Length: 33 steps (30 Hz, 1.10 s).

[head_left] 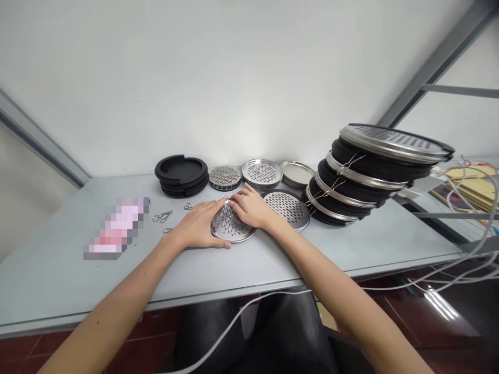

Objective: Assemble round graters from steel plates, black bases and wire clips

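Note:
A round metal grater plate (233, 228) with many small holes lies on the grey table in front of me. My left hand (202, 224) wraps its left rim, thumb along the near edge and fingers toward the far side. From the right, my right hand (249, 206) reaches over the plate's far right part, its fingers bent down onto it. Their undersides are hidden. Just right of my right hand lies a larger perforated disc (287, 209) with a dark rim. Small bent wire clips (162, 216) are scattered left of my left hand.
Black rings (181, 174) are stacked at the back left. Behind my hands stand piles of perforated discs (225, 177), rimmed plates (262, 172) and plain lids (297, 172). A tall leaning stack (360, 179) of black and metal rounds rises at right. White cables (473, 244) hang beyond the right edge.

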Motion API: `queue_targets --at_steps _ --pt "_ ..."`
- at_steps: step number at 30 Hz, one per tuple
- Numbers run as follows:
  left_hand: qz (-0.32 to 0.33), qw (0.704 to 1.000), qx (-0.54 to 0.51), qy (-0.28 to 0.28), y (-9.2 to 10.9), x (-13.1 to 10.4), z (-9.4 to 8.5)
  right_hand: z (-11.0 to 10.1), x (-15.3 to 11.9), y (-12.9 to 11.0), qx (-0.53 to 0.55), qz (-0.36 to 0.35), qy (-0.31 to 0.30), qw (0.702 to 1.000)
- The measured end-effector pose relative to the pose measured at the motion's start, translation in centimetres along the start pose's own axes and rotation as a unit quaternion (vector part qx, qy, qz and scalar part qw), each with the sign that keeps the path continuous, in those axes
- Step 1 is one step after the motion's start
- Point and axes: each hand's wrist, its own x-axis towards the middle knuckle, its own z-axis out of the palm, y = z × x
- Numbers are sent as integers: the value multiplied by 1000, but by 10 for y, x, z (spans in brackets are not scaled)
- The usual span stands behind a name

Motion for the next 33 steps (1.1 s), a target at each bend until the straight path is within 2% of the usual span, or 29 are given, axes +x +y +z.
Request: queue_targets --at_steps 12,21,28,33 --pt "8 999 -25 -22 -7 -5 -4 -2 -5 9 96 0 65 993" --pt "14 998 -53 -14 -11 -6 -4 2 -4 11 103 42 38 993" --pt "8 998 -58 -10 -13 -5 -5 -1 -6 8 80 30 3 996" --pt "-8 998 -67 -12 -14 -4 -6 -5 -6 8 92 30 7 995"
